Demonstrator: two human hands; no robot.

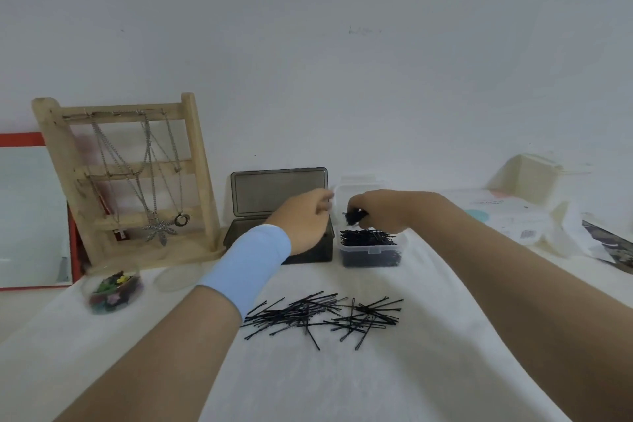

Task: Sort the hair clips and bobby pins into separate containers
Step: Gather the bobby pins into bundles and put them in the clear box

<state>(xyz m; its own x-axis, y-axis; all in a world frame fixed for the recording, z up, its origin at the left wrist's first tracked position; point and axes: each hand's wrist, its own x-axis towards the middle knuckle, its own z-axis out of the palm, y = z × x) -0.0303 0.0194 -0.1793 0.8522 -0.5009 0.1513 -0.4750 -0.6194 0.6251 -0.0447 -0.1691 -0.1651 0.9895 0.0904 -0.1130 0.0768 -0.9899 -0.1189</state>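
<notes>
White cloth: right hand fingers pinch bobby pins over tub; left hand grip unclear.

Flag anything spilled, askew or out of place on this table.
Nothing damaged. A loose heap of bobby pins lies crisscrossed on the white cloth, unsorted rather than spilled. The clear tub is heaped to its rim with pins, some jutting over the edge, while the right hand holds another bunch above it.
</notes>
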